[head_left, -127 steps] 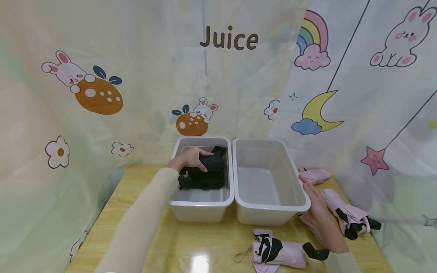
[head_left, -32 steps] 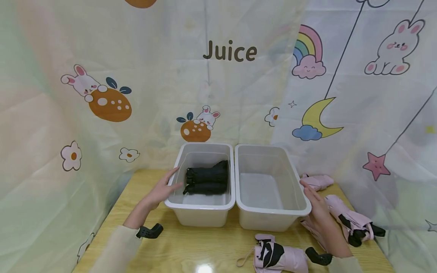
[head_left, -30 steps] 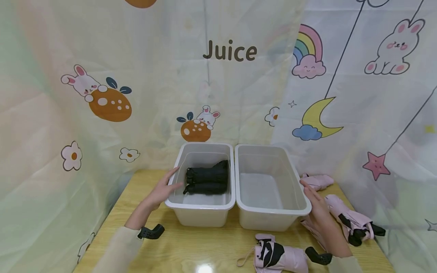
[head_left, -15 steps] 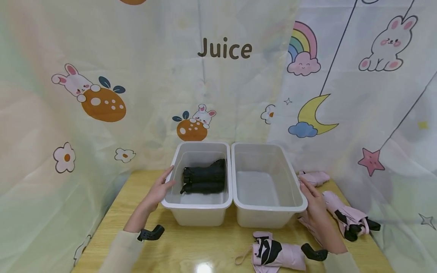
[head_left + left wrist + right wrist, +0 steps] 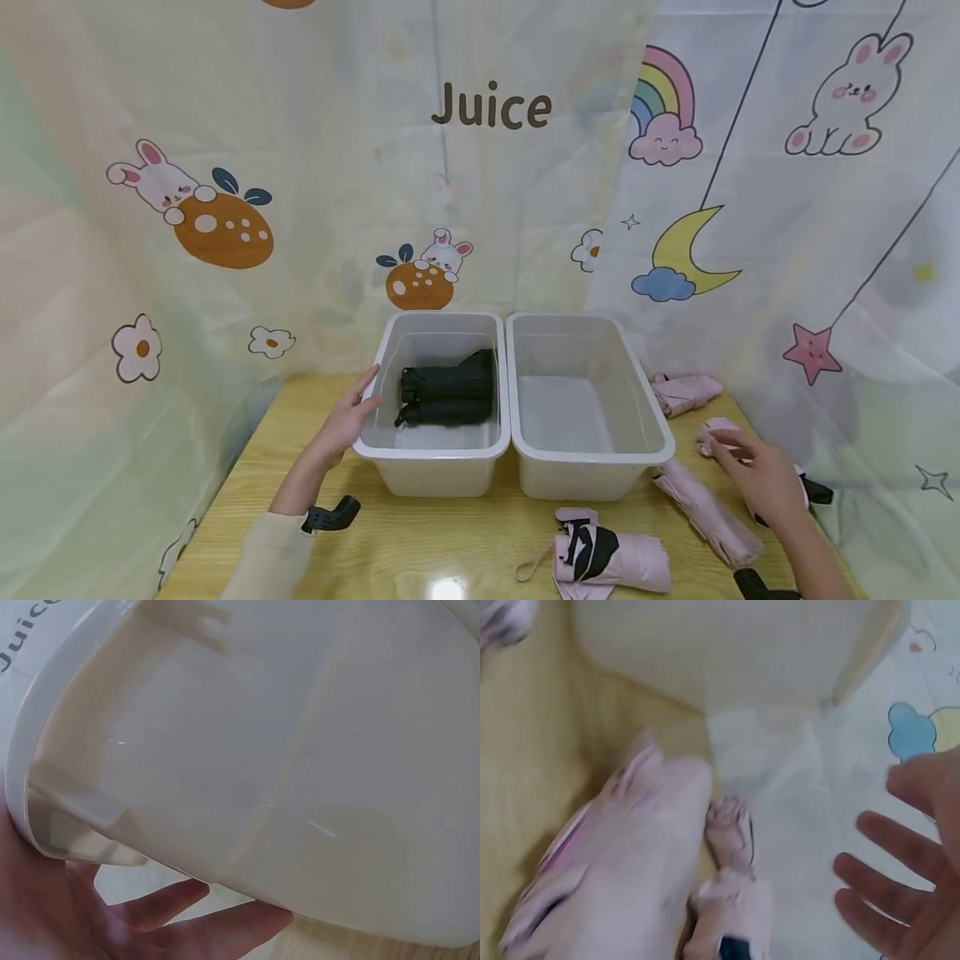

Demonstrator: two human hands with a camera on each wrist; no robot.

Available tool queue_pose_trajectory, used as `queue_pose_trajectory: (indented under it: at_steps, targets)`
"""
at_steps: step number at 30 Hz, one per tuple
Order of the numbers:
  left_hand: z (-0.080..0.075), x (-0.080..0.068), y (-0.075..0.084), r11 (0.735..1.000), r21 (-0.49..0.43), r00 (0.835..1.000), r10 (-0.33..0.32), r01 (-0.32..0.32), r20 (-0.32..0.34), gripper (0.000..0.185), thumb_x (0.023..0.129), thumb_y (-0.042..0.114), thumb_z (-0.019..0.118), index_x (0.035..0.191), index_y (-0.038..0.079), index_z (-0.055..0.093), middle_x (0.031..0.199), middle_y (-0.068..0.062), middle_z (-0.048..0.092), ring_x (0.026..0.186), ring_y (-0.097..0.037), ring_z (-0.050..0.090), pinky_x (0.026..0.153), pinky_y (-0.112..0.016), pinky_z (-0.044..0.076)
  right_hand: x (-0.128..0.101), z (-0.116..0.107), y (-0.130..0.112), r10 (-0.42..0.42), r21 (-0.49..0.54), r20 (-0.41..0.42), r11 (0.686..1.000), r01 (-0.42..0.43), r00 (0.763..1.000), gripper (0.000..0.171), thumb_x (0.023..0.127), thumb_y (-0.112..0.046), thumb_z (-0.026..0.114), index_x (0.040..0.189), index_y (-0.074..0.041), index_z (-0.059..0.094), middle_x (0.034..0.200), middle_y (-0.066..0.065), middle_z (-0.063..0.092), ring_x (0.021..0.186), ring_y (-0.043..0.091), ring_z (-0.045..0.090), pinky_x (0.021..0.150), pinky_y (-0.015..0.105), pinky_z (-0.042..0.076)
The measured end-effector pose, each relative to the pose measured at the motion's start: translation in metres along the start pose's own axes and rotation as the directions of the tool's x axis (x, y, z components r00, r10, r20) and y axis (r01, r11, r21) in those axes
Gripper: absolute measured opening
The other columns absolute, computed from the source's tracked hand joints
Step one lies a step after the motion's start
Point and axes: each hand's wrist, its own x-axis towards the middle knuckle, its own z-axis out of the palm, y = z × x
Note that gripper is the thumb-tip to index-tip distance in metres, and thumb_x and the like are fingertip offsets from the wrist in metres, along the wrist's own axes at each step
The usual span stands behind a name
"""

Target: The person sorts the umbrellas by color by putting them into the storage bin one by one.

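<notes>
- Two white bins sit mid-frame: the left bin (image 5: 431,446) holds black folded umbrellas (image 5: 447,398); the right bin (image 5: 592,450) shows bare floor.
- Left hand (image 5: 347,417) rests flat-fingered against the left bin's outer wall.
- Right hand (image 5: 761,475), fingers spread, hovers over a pink umbrella (image 5: 708,427) at lower right (mostly covered by the hand); other pink umbrellas (image 5: 611,562) lie nearby.

This is looking like a staged recording corner set up indoors rather than a lived-in room. Thin printed sheets (image 5: 225,125) are hanging as walls on all sides, showing cartoon rabbits, a rainbow (image 5: 663,104), a moon (image 5: 686,250), stars and the word "Juice" (image 5: 491,107), in the manner of a children's play area. A small wooden table (image 5: 420,542) is standing in the corner, carrying two plain white plastic bins (image 5: 442,467) side by side and several folded umbrellas (image 5: 611,562) lying around them.
</notes>
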Motion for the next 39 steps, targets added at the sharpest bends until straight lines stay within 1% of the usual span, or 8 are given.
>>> queue_pose_trajectory:
  at_steps: [5, 7, 13, 16, 20, 28, 35, 39]
  targets:
    - [-0.002, 0.000, 0.001, 1.000, -0.013, 1.000, 0.007, -0.007, 0.022, 0.057, 0.106, 0.025, 0.040, 0.157, 0.026, 0.016, 0.162, -0.010, 0.001, 0.140, -0.045, 0.019, 0.103, -0.061, 0.031, -0.014, 0.005, 0.013, -0.036, -0.097, 0.183, 0.994, 0.054, 0.982, 0.051, 0.094, -0.044, 0.062, 0.126, -0.005, 0.065, 0.122, 0.025, 0.061, 0.092, 0.042, 0.064, 0.066, 0.049, 0.053]
    - [-0.003, 0.000, 0.001, 1.000, -0.013, 1.000, 0.004, -0.004, 0.027, 0.057, 0.106, 0.025, 0.040, 0.158, 0.025, 0.016, 0.162, -0.012, 0.001, 0.138, -0.047, 0.023, 0.100, -0.060, 0.036, -0.018, 0.011, 0.016, -0.037, -0.123, 0.245, 0.990, 0.069, 0.969, 0.057, 0.091, -0.047, 0.064, 0.129, -0.005, 0.062, 0.129, 0.027, 0.056, 0.093, 0.042, 0.063, 0.070, 0.054, 0.051]
    - [-0.004, 0.001, 0.009, 0.998, 0.054, 0.998, -0.039, 0.036, 0.055, 0.061, 0.105, 0.018, 0.041, 0.158, 0.023, 0.011, 0.159, -0.021, 0.007, 0.132, -0.051, 0.031, 0.086, -0.053, 0.049, -0.026, 0.026, 0.019, -0.005, -0.160, 0.358, 0.985, 0.067, 0.934, 0.063, 0.085, -0.051, 0.070, 0.129, -0.007, 0.062, 0.127, 0.024, 0.058, 0.101, 0.042, 0.061, 0.076, 0.057, 0.049]
    - [-0.003, 0.002, 0.015, 0.997, 0.068, 0.997, -0.051, 0.048, 0.051, 0.063, 0.104, 0.016, 0.042, 0.158, 0.020, 0.010, 0.159, -0.023, 0.007, 0.134, -0.051, 0.028, 0.089, -0.057, 0.046, -0.027, 0.032, 0.018, -0.025, -0.178, 0.370, 0.979, 0.097, 0.929, 0.056, 0.084, -0.046, 0.072, 0.126, -0.009, 0.066, 0.122, 0.018, 0.062, 0.107, 0.041, 0.059, 0.081, 0.058, 0.048]
    - [0.001, 0.002, 0.017, 0.995, 0.088, 0.999, -0.039, 0.038, 0.005, 0.061, 0.104, 0.017, 0.041, 0.158, 0.017, 0.011, 0.158, -0.023, 0.010, 0.134, -0.050, 0.030, 0.093, -0.060, 0.042, -0.026, 0.035, 0.022, -0.015, -0.235, 0.378, 0.966, 0.112, 0.926, 0.059, 0.081, -0.045, 0.076, 0.129, -0.012, 0.065, 0.120, 0.019, 0.062, 0.105, 0.040, 0.059, 0.078, 0.058, 0.048]
    - [0.004, -0.004, 0.009, 0.989, 0.142, 0.997, -0.021, 0.032, -0.076, 0.058, 0.105, 0.019, 0.040, 0.158, 0.019, 0.016, 0.159, -0.019, 0.013, 0.132, -0.048, 0.035, 0.094, -0.057, 0.043, -0.027, 0.047, 0.028, 0.101, -0.348, 0.448, 0.935, 0.070, 0.888, 0.096, 0.068, -0.046, 0.085, 0.148, -0.014, 0.043, 0.119, 0.022, 0.057, 0.094, 0.036, 0.061, 0.054, 0.050, 0.048]
    - [0.006, -0.005, 0.004, 0.995, 0.093, 0.997, -0.018, 0.024, -0.069, 0.057, 0.105, 0.021, 0.041, 0.157, 0.020, 0.018, 0.158, -0.020, 0.016, 0.128, -0.048, 0.039, 0.091, -0.054, 0.046, -0.031, 0.049, 0.030, 0.120, -0.390, 0.404, 0.919, 0.052, 0.907, 0.081, 0.072, -0.043, 0.083, 0.141, -0.014, 0.052, 0.114, 0.020, 0.061, 0.086, 0.037, 0.062, 0.053, 0.051, 0.048]
    - [0.005, -0.004, 0.009, 0.998, 0.069, 0.997, -0.010, 0.015, -0.073, 0.057, 0.105, 0.022, 0.040, 0.157, 0.019, 0.017, 0.158, -0.022, 0.017, 0.126, -0.048, 0.042, 0.089, -0.052, 0.048, -0.032, 0.051, 0.031, 0.120, -0.383, 0.383, 0.923, 0.039, 0.916, 0.084, 0.072, -0.053, 0.080, 0.141, -0.013, 0.052, 0.117, 0.024, 0.061, 0.083, 0.037, 0.064, 0.053, 0.052, 0.048]
